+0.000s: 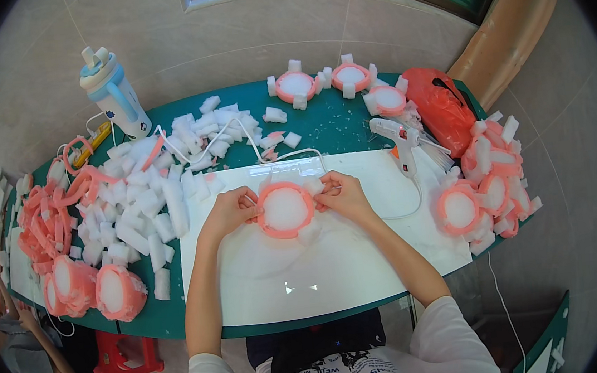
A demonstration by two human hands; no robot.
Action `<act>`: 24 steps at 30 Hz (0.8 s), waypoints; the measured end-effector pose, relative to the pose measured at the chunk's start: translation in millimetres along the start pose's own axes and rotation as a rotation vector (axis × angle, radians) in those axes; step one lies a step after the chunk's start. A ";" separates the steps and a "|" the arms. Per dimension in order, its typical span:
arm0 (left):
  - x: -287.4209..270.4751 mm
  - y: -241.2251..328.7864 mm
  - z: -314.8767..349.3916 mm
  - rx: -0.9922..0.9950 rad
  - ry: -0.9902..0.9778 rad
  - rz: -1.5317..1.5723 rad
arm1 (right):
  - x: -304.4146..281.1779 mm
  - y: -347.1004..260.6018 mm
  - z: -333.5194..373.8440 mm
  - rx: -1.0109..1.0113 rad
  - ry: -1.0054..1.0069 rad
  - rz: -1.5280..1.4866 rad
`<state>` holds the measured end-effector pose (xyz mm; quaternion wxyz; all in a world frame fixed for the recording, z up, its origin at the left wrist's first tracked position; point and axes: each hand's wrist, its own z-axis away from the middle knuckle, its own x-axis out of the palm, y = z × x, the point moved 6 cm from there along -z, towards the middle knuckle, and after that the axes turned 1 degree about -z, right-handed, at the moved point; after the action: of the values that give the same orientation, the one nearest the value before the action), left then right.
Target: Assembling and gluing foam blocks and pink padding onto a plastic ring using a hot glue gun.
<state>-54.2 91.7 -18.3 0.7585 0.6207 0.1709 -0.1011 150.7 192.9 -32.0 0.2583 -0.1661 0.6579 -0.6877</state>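
Reaching in from the lower edge of the frame, both forearms are meeting at a pink foam ring with a white centre [285, 209], lying on the white board [334, 255] at mid-frame. The left hand [228, 212] is pinching the ring's left rim, grip narrow and closed on it. The right hand [342, 196] is pressing the ring's right rim, its grip closed on it beside a small white foam block [312, 184]. The board is resting on the green counter [182, 320]. Left of the board, loose white foam blocks [136, 216] are lying piled. A white glue gun [396, 141] is standing right of centre. Finished rings [489, 193] are stacking at right. A blue-and-white bottle [115, 95] is standing upper left.
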 end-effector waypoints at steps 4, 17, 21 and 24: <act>-1.0 -1.0 0.7 0.000 0.002 0.000 | 2.3 -13.0 5.2 0.064 -0.008 0.068; -0.7 -0.5 0.1 -0.016 0.012 -0.033 | 0.8 -21.9 8.3 -0.167 -0.030 0.395; -0.4 1.6 0.3 -0.010 0.009 -0.033 | -1.7 -23.4 8.5 -0.137 -0.074 0.346; -0.5 2.1 1.1 -0.015 0.013 -0.035 | -1.1 -22.5 8.7 -0.078 -0.078 0.319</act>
<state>-53.8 91.1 -16.0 0.7601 0.6126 0.1873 -0.1088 153.5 186.4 -8.9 0.3828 -0.0960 0.6916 -0.6050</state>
